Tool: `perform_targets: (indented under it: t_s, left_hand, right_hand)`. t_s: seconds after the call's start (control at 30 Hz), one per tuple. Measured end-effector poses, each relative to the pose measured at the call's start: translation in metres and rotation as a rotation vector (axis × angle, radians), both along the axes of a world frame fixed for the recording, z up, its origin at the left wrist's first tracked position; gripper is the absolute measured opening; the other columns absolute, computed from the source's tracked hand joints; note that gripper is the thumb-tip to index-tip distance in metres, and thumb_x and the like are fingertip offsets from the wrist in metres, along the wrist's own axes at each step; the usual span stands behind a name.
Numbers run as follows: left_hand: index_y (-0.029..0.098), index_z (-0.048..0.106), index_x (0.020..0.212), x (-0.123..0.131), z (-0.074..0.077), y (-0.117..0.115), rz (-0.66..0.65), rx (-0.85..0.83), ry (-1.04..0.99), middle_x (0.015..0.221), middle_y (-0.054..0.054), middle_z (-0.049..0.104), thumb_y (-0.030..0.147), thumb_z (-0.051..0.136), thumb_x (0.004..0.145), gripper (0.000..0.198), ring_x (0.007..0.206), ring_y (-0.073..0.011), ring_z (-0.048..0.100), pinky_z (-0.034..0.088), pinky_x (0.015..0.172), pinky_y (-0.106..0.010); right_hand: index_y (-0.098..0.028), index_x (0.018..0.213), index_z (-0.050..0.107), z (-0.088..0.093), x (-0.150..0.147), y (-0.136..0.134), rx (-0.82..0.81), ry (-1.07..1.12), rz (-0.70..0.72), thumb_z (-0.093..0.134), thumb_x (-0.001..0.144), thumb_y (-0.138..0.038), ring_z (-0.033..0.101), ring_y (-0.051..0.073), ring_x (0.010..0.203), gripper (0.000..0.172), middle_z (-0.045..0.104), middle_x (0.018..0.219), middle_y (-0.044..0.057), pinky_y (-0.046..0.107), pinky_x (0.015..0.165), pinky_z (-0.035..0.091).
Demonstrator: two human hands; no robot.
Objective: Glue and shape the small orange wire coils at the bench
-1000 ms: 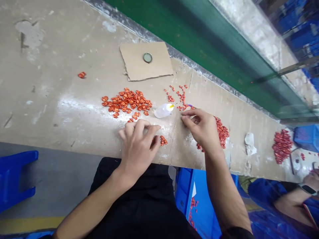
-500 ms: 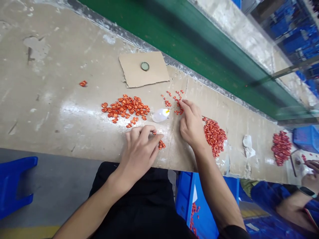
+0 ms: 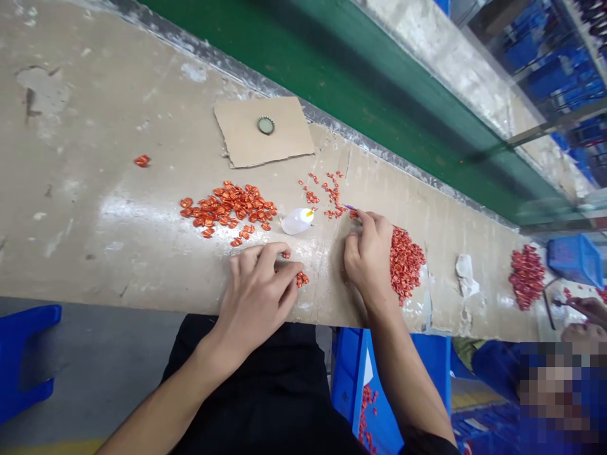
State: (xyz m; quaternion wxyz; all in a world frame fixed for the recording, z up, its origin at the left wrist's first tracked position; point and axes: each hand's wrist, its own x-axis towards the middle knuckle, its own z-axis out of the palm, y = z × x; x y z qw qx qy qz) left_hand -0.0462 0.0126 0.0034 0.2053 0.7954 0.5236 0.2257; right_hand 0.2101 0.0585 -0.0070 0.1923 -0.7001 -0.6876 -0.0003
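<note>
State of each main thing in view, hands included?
Left hand: curled beside small orange pieces; any hold unclear.
Right hand: fingers bent, seemingly holding a purple-tipped tool.
Squeeze bottle: apparently on its side, yellow tip pointing right.
Crown cap: flat on cardboard, probably hollow side up.
Cardboard: flat, ragged-edged.
Striped orange pieces: loose, spread out.
Red pieces: heaped beside the right hand.
Blue crate: open, red bits inside.

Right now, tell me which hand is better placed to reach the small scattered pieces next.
Probably the right hand: its fingertips are close to the scattered pieces, while the left hand is farther off, with a small piece at its fingers.
</note>
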Motion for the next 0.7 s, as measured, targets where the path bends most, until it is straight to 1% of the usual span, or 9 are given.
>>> perform_targets:
  t_s: [0.1, 0.2, 0.27, 0.37, 0.47, 0.57, 0.7]
  left_hand:
    - [0.033, 0.083, 0.118, 0.0, -0.001, -0.001, 0.028, 0.008, -0.016, 0.143, -0.01, 0.073, 0.018, 0.072, 0.105, 0.023, 0.129, -0.0356, 0.057, 0.05, 0.103, -0.054]
    - [0.033, 0.083, 0.114, -0.001, -0.003, -0.002, 0.039, 0.019, -0.017, 0.143, -0.01, 0.073, 0.02, 0.073, 0.105, 0.019, 0.128, -0.036, 0.057, 0.05, 0.103, -0.054]
    - [0.032, 0.083, 0.113, -0.001, -0.004, -0.002, 0.04, 0.02, -0.01, 0.143, -0.01, 0.073, 0.02, 0.072, 0.105, 0.017, 0.129, -0.036, 0.057, 0.051, 0.102, -0.054]
    - [0.031, 0.082, 0.114, 0.0, -0.005, -0.003, 0.039, 0.031, -0.012, 0.142, -0.011, 0.072, 0.02, 0.073, 0.105, 0.017, 0.129, -0.0365, 0.058, 0.051, 0.103, -0.055]
    - [0.031, 0.082, 0.115, 0.0, -0.004, -0.003, 0.036, 0.019, -0.008, 0.143, -0.011, 0.072, 0.023, 0.072, 0.106, 0.016, 0.129, -0.0375, 0.057, 0.051, 0.104, -0.056]
    - [0.032, 0.082, 0.116, 0.0, -0.003, -0.002, 0.034, -0.001, 0.005, 0.143, -0.011, 0.072, 0.025, 0.071, 0.108, 0.016, 0.129, -0.0375, 0.057, 0.051, 0.103, -0.057]
    - [0.033, 0.083, 0.114, 0.001, 0.0, -0.001, 0.038, 0.006, -0.01, 0.142, -0.01, 0.072, 0.024, 0.073, 0.107, 0.015, 0.127, -0.0363, 0.057, 0.051, 0.103, -0.056]
  right_hand:
    - [-0.016, 0.151, 0.064, -0.003, -0.007, 0.009, 0.017, 0.011, 0.014, 0.047, 0.102, -0.016, 0.062, 0.039, 0.139, 0.052, 0.066, 0.142, 0.022, 0.064, 0.123, 0.051]
    - [-0.018, 0.151, 0.063, -0.003, -0.011, 0.015, 0.013, 0.054, 0.063, 0.048, 0.103, -0.018, 0.063, 0.038, 0.14, 0.05, 0.067, 0.142, 0.021, 0.064, 0.125, 0.05]
    - [-0.019, 0.151, 0.063, -0.003, -0.013, 0.019, 0.004, 0.081, 0.096, 0.05, 0.105, -0.021, 0.062, 0.037, 0.144, 0.048, 0.066, 0.146, 0.021, 0.063, 0.127, 0.05]
    - [-0.017, 0.153, 0.063, -0.003, -0.015, 0.024, 0.01, 0.105, 0.129, 0.054, 0.107, -0.027, 0.059, 0.037, 0.152, 0.047, 0.063, 0.156, 0.023, 0.063, 0.13, 0.049]
    - [-0.017, 0.156, 0.064, -0.003, -0.016, 0.025, -0.007, 0.098, 0.156, 0.056, 0.109, -0.031, 0.059, 0.038, 0.153, 0.049, 0.066, 0.159, 0.022, 0.065, 0.132, 0.048]
    - [-0.021, 0.155, 0.067, 0.001, -0.015, 0.017, -0.052, 0.082, 0.197, 0.052, 0.113, -0.029, 0.063, 0.038, 0.15, 0.046, 0.071, 0.156, 0.019, 0.065, 0.13, 0.05]
    - [-0.023, 0.155, 0.069, 0.01, -0.015, -0.009, -0.087, 0.123, 0.279, 0.048, 0.116, -0.026, 0.066, 0.036, 0.147, 0.044, 0.072, 0.154, 0.018, 0.064, 0.128, 0.053]
